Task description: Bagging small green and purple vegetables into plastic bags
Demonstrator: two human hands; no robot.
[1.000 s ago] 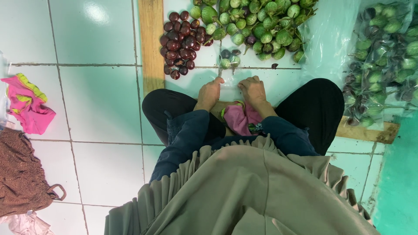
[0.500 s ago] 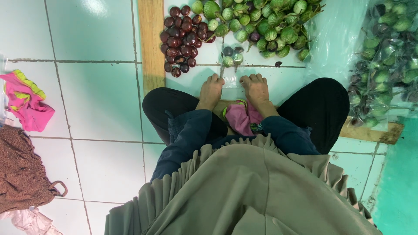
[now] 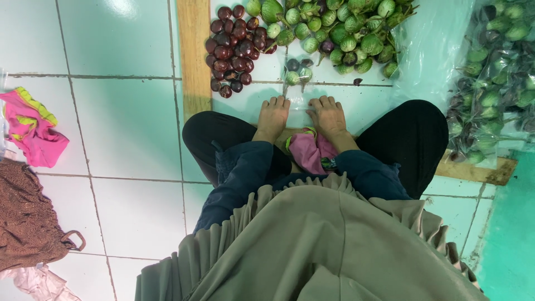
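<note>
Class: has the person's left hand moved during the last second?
No. The left hand stays flat just below the small eggplant cluster, right of the wooden strip.

person sits cross-legged on tiled floor (image 3: 111, 128), knees out l & r. both hands flat on floor in front, left hand (image 3: 272, 116) just l of right hand (image 3: 329, 115), clear plastic bag (image 3: 298, 100) btwn & ahead of them w/ a few small eggplants (image 3: 297, 71) at its far end. heap of round fruit (image 3: 233, 47) ahead-left, beside wooden strip (image 3: 194, 56). bigger eggplant pile (image 3: 334, 28) ahead-right. bagged eggplants (image 3: 496, 78) far r. cloth bundle (image 3: 311, 150) in lap behind hands. clothes (image 3: 28, 167) far l.
</note>
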